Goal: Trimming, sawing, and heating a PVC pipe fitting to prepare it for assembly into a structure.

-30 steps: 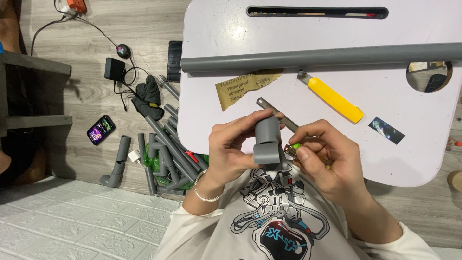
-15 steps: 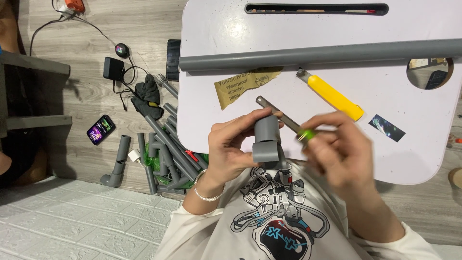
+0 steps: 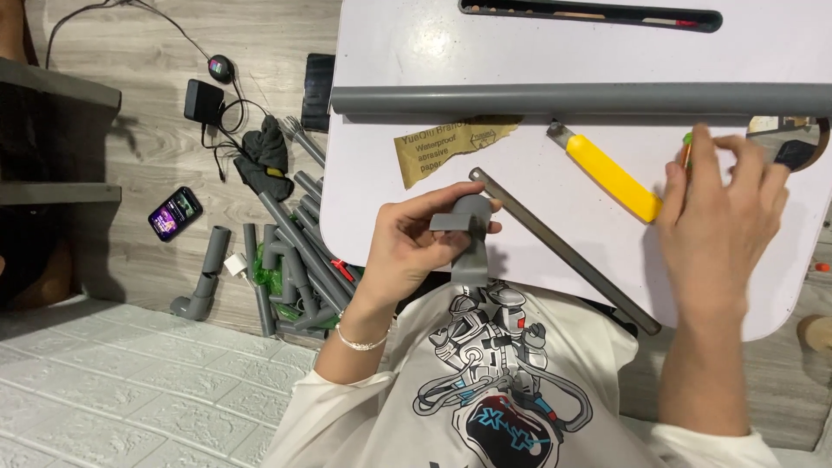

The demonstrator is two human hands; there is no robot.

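Gripping a grey pipe elbow (image 3: 468, 238) over the near edge of the white table (image 3: 416, 52), the left hand (image 3: 412, 251) stays well apart from the right hand (image 3: 719, 221), which pinches a small green-tipped object (image 3: 686, 147) beside the yellow knife (image 3: 611, 173).

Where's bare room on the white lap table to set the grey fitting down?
Bare patch on the white lap table: the strip between the dark slot and the long grey pipe. Another lies left of the thin grey rod, below the tan sandpaper scrap. Crowded: around the yellow-handled tool and right hand.
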